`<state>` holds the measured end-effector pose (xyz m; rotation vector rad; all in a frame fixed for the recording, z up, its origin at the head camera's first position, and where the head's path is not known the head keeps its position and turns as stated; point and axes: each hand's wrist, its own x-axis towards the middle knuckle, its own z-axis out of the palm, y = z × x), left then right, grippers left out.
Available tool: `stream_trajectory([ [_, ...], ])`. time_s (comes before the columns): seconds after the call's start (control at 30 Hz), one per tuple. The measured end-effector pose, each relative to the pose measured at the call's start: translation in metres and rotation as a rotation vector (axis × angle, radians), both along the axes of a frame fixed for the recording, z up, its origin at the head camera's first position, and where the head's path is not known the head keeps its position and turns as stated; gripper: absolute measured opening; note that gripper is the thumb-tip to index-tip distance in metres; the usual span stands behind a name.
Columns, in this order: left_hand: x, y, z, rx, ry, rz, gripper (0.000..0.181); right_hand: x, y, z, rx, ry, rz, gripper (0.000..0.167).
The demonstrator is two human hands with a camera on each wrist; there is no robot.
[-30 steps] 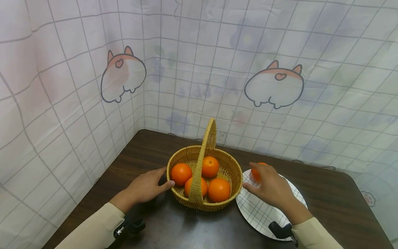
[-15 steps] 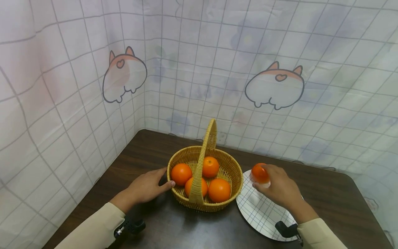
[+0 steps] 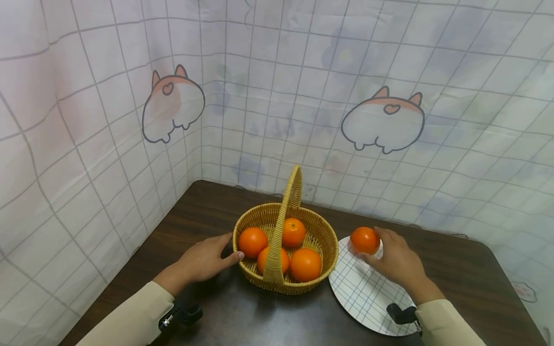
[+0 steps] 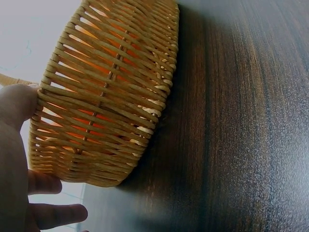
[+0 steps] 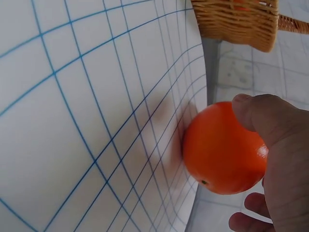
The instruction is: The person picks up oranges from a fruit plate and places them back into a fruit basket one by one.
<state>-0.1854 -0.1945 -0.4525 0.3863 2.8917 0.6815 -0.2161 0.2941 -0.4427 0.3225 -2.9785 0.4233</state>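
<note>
A woven basket (image 3: 246,283) with an arched handle stands on the table and holds several oranges (image 3: 305,265). My left hand (image 3: 203,259) grips its left end, thumb on the rim and fingers against the outside, as the left wrist view shows. To the right lies a round white plate (image 3: 372,298) with a grid of blue lines. One orange (image 5: 222,150) rests at its far edge. My right hand (image 3: 400,264) is at that orange's right side; in the right wrist view the thumb (image 5: 258,113) overlaps the fruit, two fingertips are apart below it, and the index finger is mostly hidden.
The dark wooden table (image 3: 207,206) extends around the basket and plate. A white gridded curtain (image 3: 268,96) with cartoon drawings hangs behind and at the left. Each forearm carries a black wrist camera (image 3: 188,315) below its sleeve.
My right hand has moved rightward from over the orange to its right side, uncovering more of it. The orange has shifted slightly right. My left hand and the basket stay in place.
</note>
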Motion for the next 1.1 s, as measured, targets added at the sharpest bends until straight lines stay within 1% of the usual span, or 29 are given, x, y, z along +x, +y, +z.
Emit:
stream_trajectory([
  [0.33, 0.001, 0.0, 0.002, -0.002, 0.008, 0.002, 0.087, -0.007, 0.003, -0.007, 0.011, -0.033, -0.018, 0.098],
  [0.73, 0.001, 0.0, 0.0, 0.003, -0.004, 0.013, 0.088, -0.014, 0.001, -0.01, -0.01, -0.072, -0.024, 0.097],
  [0.93, 0.0, 0.0, -0.002, 0.003, -0.005, 0.011, 0.09, -0.015, 0.002, -0.012, -0.01, -0.095, -0.039, 0.096],
  [1.1, -0.001, -0.001, -0.003, 0.006, -0.004, 0.011, 0.09, -0.012, 0.0, -0.009, -0.012, -0.074, -0.031, 0.093],
])
